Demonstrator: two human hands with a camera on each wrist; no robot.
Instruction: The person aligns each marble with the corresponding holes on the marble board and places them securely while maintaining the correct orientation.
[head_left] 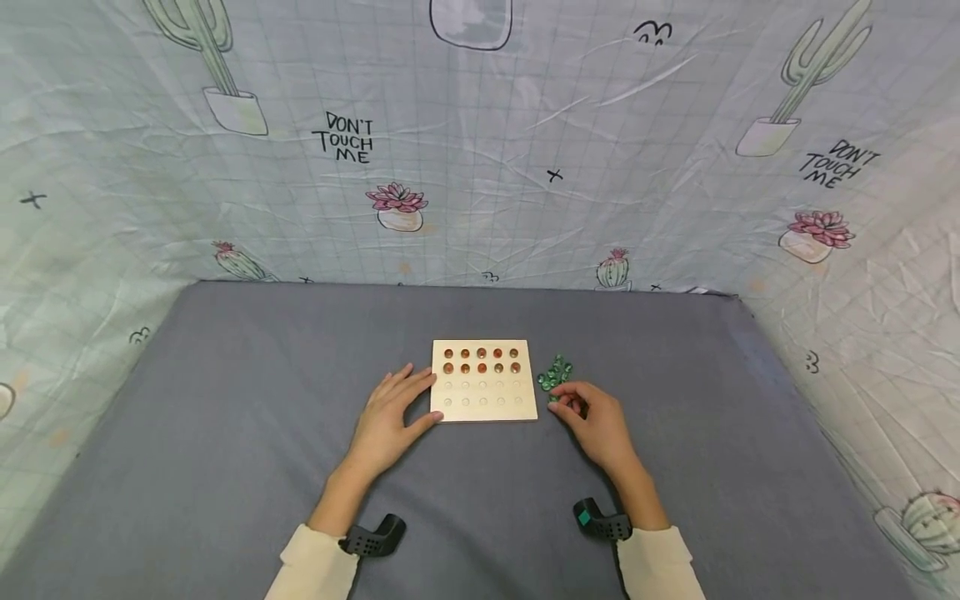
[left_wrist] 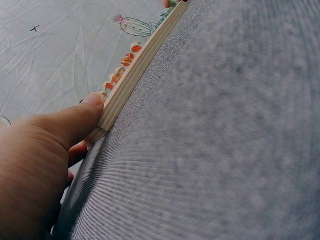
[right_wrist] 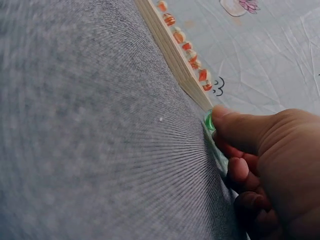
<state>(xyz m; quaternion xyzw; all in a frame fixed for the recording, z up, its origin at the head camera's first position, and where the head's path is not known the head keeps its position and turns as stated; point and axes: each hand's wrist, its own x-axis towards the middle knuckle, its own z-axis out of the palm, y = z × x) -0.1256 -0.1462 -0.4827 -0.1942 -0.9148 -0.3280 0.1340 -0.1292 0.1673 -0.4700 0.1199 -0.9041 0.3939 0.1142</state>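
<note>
A pale wooden board [head_left: 483, 412] lies on the grey cloth, with rows of round hollows. Its two far rows hold orange-and-red marbles [head_left: 482, 368]; the two near rows are bare. My left hand [head_left: 384, 425] rests along the board's left edge, fingers spread, thumb at the near corner. To the right of the board is a small cluster of green glass marbles [head_left: 558, 368]. At the near side of that cluster, my right hand [head_left: 602, 423] pinches a green glass marble [right_wrist: 209, 121] between thumb and forefinger, low over the cloth. Its other fingers are curled underneath.
Grey cloth [head_left: 247, 433] covers the tabletop around the board. A pale printed curtain [head_left: 480, 217] hangs along the back and both sides. Each wrist wears a black camera band, the left one [head_left: 372, 537] and the right one [head_left: 602, 521] near the cloth.
</note>
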